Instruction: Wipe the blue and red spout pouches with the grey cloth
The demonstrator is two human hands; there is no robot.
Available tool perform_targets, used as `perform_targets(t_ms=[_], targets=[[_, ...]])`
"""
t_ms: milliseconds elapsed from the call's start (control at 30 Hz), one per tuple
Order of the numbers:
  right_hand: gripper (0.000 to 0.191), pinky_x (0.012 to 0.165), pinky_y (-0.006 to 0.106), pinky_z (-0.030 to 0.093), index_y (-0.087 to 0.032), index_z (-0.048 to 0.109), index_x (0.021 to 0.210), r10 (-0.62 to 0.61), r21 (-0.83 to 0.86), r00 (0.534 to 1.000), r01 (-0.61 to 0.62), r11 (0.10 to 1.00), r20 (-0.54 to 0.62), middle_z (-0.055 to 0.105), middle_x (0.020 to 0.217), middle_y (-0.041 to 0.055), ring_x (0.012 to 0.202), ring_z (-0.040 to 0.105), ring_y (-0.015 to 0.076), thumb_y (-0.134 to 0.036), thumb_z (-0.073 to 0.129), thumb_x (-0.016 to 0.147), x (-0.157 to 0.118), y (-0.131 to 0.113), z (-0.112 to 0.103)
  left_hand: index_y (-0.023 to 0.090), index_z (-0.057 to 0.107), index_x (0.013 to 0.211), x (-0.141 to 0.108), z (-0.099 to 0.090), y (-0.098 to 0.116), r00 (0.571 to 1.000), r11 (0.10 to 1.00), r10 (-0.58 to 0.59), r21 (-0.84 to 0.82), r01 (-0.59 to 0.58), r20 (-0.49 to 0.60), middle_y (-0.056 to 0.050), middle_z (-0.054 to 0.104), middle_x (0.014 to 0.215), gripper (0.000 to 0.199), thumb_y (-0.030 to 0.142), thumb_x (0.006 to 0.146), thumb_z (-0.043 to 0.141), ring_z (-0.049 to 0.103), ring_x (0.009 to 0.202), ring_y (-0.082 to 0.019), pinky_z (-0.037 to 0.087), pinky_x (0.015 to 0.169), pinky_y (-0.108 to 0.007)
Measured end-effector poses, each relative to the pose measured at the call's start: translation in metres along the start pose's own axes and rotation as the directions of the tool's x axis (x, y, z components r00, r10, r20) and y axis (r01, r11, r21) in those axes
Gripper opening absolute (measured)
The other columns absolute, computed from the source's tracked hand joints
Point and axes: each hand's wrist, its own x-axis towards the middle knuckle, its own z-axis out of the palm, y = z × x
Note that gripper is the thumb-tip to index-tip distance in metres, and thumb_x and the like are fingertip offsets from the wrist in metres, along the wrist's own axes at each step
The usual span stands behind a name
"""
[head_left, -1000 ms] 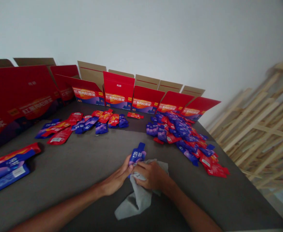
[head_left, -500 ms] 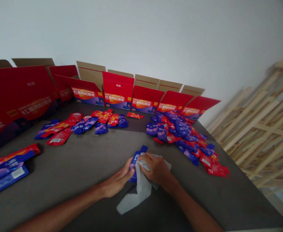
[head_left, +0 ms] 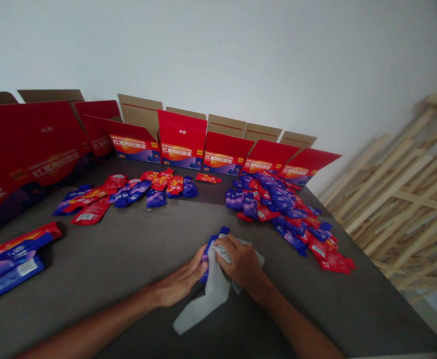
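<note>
Near the middle of the dark table, a blue pouch point(head_left: 205, 258) is gripped at its left edge by my left hand point(head_left: 183, 281), thumb in front. My right hand point(head_left: 239, 259) has its fingers closed on a grey-white cloth point(head_left: 215, 286), which it presses against the face of the pouch. The cloth covers much of the pouch and its loose end hangs down to the lower left. Only the blue top end and left side of the pouch show.
Open red boxes point(head_left: 183, 144) line the table's back and left. A heap of red and blue pouches point(head_left: 278, 199) lies to the right, smaller groups point(head_left: 136, 193) to the left. Larger packs point(head_left: 12, 259) sit far left. Wooden slats point(head_left: 401, 199) stand beyond the table's right edge point(head_left: 390, 291).
The cloth's loose end has swung a little down and left, and the cloth now hides more of the pouch. Both hands have barely moved.
</note>
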Motion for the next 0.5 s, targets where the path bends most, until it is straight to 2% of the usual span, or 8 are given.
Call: perform_targets(t_ms=[67, 133, 233, 333, 433, 500], targets=[[0.016, 0.074, 0.026, 0.05, -0.023, 0.061, 0.107, 0.047, 0.012, 0.998, -0.047, 0.999, -0.047, 0.067, 0.102, 0.0057, 0.088, 0.067, 0.0188, -0.021, 0.057, 0.091, 0.001, 0.001, -0.001, 0.023, 0.013, 0.157, -0.001, 0.001, -0.002, 0.999, 1.0, 0.021, 0.018, -0.021, 0.026, -0.006, 0.017, 0.164, 0.072, 0.055, 0.096, 0.035, 0.014, 0.15, -0.024, 0.006, 0.123, -0.043], [0.016, 0.074, 0.026, 0.05, -0.022, 0.061, 0.107, 0.039, 0.018, 0.998, -0.039, 0.999, -0.039, 0.067, 0.102, 0.0062, 0.087, 0.067, 0.0186, -0.021, 0.057, 0.091, 0.0, 0.0, 0.0, 0.023, 0.013, 0.157, -0.001, 0.001, -0.004, 0.999, 0.999, 0.042, 0.005, -0.042, 0.032, -0.006, 0.018, 0.164, 0.071, 0.054, 0.096, 0.036, 0.015, 0.15, -0.023, 0.005, 0.123, -0.041], [0.02, 0.071, 0.026, 0.05, -0.023, 0.06, 0.109, -0.071, 0.021, 0.996, 0.07, 0.997, 0.058, 0.067, 0.103, 0.0053, 0.086, 0.066, 0.0184, -0.024, 0.061, 0.089, -0.002, -0.004, 0.003, 0.024, 0.013, 0.157, -0.002, 0.001, -0.009, 1.0, 0.999, 0.021, -0.036, -0.021, 0.015, -0.005, 0.017, 0.164, 0.072, 0.054, 0.096, 0.037, 0.01, 0.151, -0.022, 0.001, 0.123, -0.04], [0.024, 0.065, 0.026, 0.05, -0.021, 0.059, 0.11, -0.187, 0.037, 0.963, 0.183, 0.982, 0.193, 0.067, 0.102, 0.0045, 0.081, 0.066, 0.018, -0.029, 0.063, 0.088, -0.006, -0.009, 0.007, 0.025, 0.016, 0.156, 0.0, 0.001, -0.009, 0.999, 0.996, 0.04, -0.083, -0.041, -0.017, -0.003, 0.019, 0.164, 0.069, 0.054, 0.096, 0.037, 0.011, 0.151, -0.022, 0.002, 0.123, -0.039], [0.027, 0.065, 0.026, 0.049, -0.02, 0.059, 0.111, -0.218, 0.036, 0.944, 0.216, 0.976, 0.249, 0.067, 0.102, 0.005, 0.081, 0.065, 0.0183, -0.032, 0.063, 0.087, -0.007, -0.012, 0.008, 0.025, 0.026, 0.153, 0.005, 0.0, -0.006, 0.993, 0.986, 0.07, -0.145, -0.083, -0.093, -0.004, 0.027, 0.161, 0.065, 0.054, 0.096, 0.038, 0.016, 0.15, -0.023, 0.008, 0.123, -0.04], [0.025, 0.066, 0.026, 0.049, -0.022, 0.059, 0.111, -0.201, 0.034, 0.958, 0.198, 0.98, 0.204, 0.067, 0.103, 0.0044, 0.081, 0.065, 0.0181, -0.03, 0.063, 0.087, -0.007, -0.011, 0.007, 0.023, 0.036, 0.148, 0.01, 0.0, -0.004, 0.981, 0.973, 0.041, -0.218, -0.083, -0.188, -0.006, 0.037, 0.156, 0.063, 0.056, 0.095, 0.041, 0.023, 0.147, -0.026, 0.014, 0.121, -0.04]])
